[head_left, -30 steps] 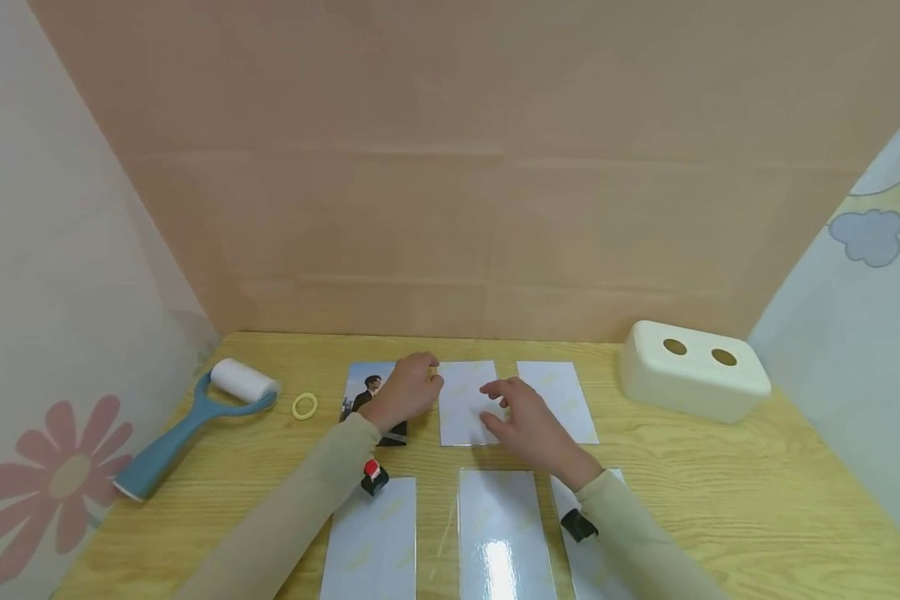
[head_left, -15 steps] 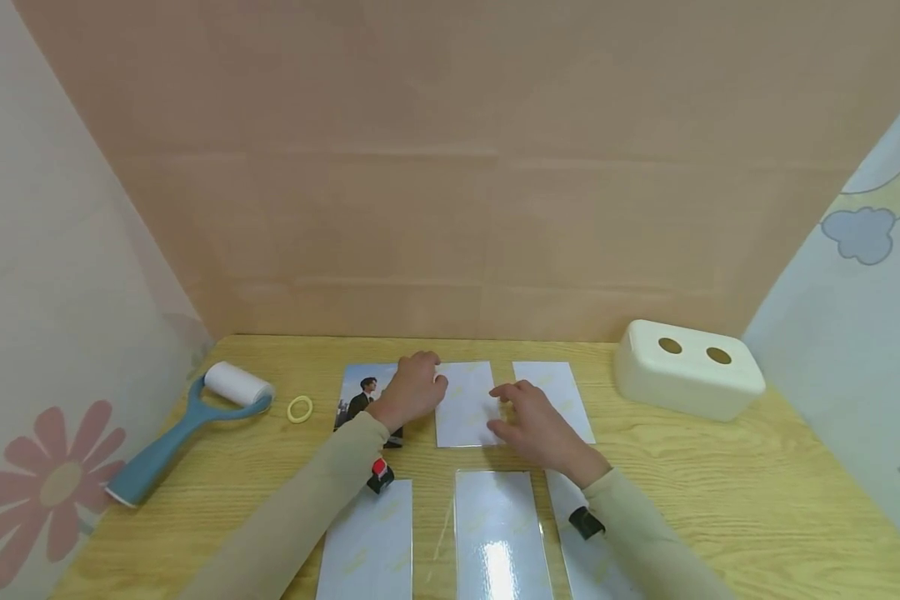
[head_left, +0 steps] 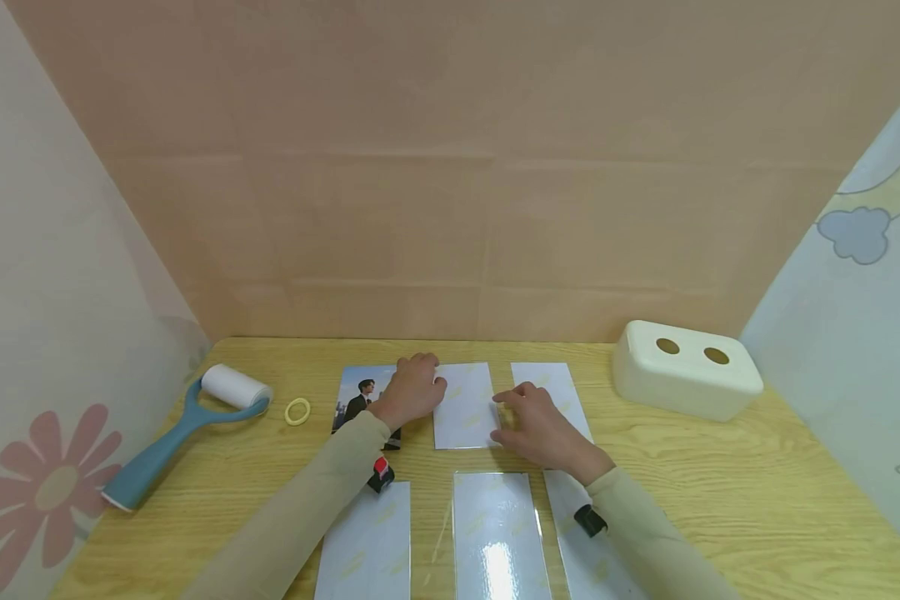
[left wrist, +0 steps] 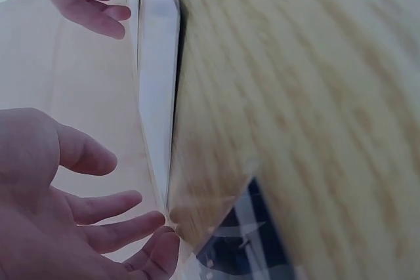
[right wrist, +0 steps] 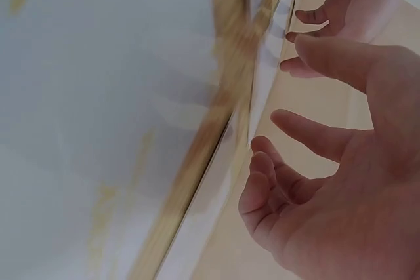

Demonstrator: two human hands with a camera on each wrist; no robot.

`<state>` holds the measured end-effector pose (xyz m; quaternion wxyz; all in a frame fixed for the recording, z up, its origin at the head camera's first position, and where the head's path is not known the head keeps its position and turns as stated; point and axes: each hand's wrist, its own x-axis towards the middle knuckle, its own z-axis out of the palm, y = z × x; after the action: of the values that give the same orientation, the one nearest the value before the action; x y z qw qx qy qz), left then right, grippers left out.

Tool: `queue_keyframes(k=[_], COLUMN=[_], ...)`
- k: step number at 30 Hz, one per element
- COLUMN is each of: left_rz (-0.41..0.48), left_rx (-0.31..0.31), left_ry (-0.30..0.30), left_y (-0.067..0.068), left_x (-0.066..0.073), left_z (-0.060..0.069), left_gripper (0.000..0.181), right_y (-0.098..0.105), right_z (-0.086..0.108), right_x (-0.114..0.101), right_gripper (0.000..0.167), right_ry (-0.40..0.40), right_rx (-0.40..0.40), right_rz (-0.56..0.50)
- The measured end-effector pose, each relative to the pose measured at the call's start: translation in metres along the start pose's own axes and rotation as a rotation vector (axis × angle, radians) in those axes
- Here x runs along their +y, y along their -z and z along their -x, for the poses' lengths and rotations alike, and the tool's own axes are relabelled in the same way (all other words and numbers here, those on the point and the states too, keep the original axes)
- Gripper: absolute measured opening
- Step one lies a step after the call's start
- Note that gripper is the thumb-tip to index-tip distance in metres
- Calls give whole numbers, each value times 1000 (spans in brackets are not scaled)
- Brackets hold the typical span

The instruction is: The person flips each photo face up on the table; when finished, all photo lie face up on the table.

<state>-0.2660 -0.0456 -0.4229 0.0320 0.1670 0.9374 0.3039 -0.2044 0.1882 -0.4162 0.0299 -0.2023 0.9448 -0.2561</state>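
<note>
A white sheet with faint yellow marks (head_left: 461,408) lies flat in the middle of the back row. At its left edge is my left hand (head_left: 412,390), fingers loosely bent, partly covering a photo card of a person in a dark suit (head_left: 348,400). My right hand (head_left: 543,429) is at the sheet's right edge, thumb and fingers spread apart with nothing between them. It partly covers another white sheet (head_left: 558,383). The wrist views show the left palm (left wrist: 85,214) and right palm (right wrist: 354,195) holding nothing; fingertip contact with the sheet is unclear.
Nearer me lie a left white sheet (head_left: 367,542), a glossy middle one (head_left: 495,508) and a right one (head_left: 581,550), partly under the right forearm. A blue-handled lint roller (head_left: 157,454) and yellow ring (head_left: 297,411) are left. A cream box with two holes (head_left: 686,379) stands right.
My right hand has shifted slightly right, from over the middle sheet to its right edge. The left hand has edged slightly right against the sheet. The head view has shifted a little.
</note>
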Motion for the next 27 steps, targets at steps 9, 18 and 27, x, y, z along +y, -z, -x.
queue_keyframes(k=[9,18,27], left_rz=[-36,-13,15], left_rx=[-7,-16,-17], left_ry=[57,81,79], left_y=[0,-2,-2], left_x=[2,3,3], left_z=[-1,-3,-3], left_gripper=[39,40,41], right_y=[-3,-4,-5], right_z=[0,-3,-3], right_x=[5,5,4], right_gripper=[51,50,50], right_ry=[0,-16,-10], right_rx=[-1,-12,-8], right_rz=[58,93,127])
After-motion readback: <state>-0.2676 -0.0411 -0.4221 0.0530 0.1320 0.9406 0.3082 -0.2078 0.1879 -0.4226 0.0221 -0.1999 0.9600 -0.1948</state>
